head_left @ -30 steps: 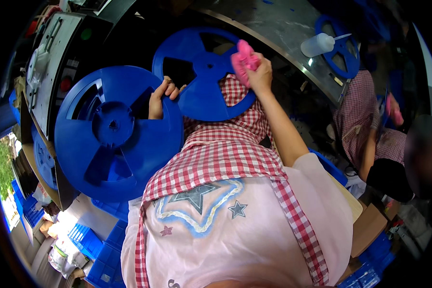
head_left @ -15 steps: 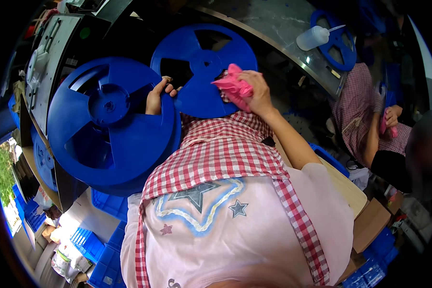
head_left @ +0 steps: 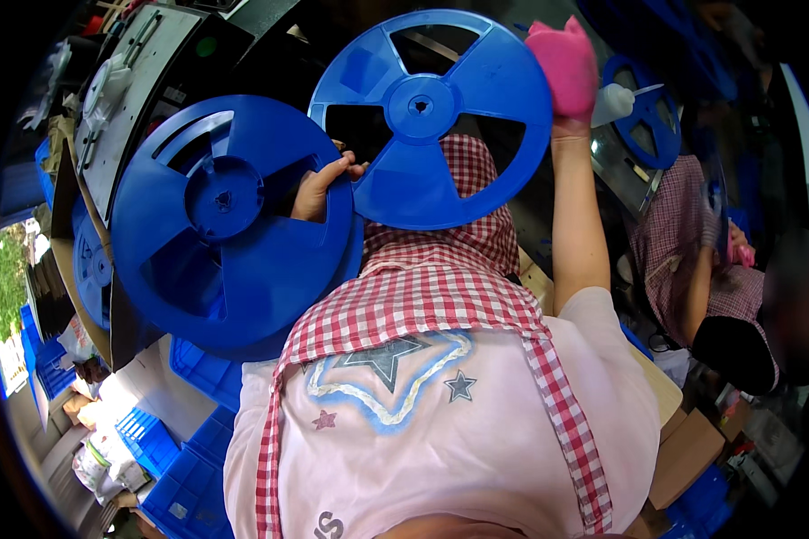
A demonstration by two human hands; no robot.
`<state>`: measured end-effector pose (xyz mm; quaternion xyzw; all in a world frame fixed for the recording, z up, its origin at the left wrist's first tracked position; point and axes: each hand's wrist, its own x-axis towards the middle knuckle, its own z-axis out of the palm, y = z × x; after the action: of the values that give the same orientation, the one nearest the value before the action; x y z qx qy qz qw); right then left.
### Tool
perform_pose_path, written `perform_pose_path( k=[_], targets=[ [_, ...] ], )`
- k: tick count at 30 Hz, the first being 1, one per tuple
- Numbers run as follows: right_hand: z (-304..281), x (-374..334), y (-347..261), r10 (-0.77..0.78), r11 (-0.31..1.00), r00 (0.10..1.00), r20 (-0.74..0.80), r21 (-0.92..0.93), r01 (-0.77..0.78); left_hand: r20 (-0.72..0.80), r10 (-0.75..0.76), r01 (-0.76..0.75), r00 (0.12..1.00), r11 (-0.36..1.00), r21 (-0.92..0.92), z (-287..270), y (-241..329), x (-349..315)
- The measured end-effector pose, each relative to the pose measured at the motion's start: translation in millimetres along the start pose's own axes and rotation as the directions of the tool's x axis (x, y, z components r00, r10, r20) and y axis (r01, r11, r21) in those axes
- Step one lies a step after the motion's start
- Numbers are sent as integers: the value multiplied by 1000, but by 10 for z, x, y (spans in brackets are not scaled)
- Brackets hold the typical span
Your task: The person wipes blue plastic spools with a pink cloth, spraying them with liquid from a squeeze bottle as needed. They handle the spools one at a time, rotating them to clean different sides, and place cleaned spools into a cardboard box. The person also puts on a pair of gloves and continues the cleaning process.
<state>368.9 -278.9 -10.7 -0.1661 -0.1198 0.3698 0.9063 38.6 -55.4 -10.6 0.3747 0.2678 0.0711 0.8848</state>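
A blue plastic reel (head_left: 422,166) with wide cut-outs and a round hub stands tilted in front of my checked apron (head_left: 413,292). My right hand (head_left: 573,112) is at its upper right rim, covered by a pink cloth (head_left: 564,65) that hides the fingers. To the left leans a stack of similar blue reels (head_left: 270,269). Through a cut-out of the front reel in that stack comes my left hand (head_left: 319,190), its fingers bent at the rim where the stack and the tilted reel meet. Part of its grip is hidden behind the plastic.
A white squeeze bottle (head_left: 613,103) and another blue reel (head_left: 640,112) lie on the metal table at right. Nearby, a co-worker's hand (head_left: 737,247) has a pink cloth too. Blue crates (head_left: 189,476) stand lower left, a cardboard box (head_left: 688,458) lower right.
My right hand has moved up and outward with the pink cloth, from the reel's lower right part to its upper right rim. The tilted reel has shifted up and right, showing more of its face.
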Motion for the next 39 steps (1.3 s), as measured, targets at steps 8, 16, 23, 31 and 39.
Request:
perform_pose_path(
  k=[8, 16, 23, 31, 39],
  targets=[
    [354, 744, -424, -141, 961, 985, -104, -254, 111, 4, 67, -66, 998, 981, -184, -17, 79, -27],
    [277, 1175, -442, -182, 876, 942, -281, -481, 26, 90, 197, -169, 976, 953, -253, 146, 180, -166],
    [1632, 1090, 867, 174, 922, 982, 79, -362, -134, 208, 361, -295, 909, 910, -292, 310, 279, -164],
    [2546, 247, 1530, 468, 882, 778, 418, -166, -442, 18, 402, -398, 915, 912, -98, 115, 756, -801],
    [2213, 30, 1359, 309, 877, 937, 161, -429, -216, -463, 675, -567, 574, 736, 370, -1425, 1692, -2315]
  ],
)
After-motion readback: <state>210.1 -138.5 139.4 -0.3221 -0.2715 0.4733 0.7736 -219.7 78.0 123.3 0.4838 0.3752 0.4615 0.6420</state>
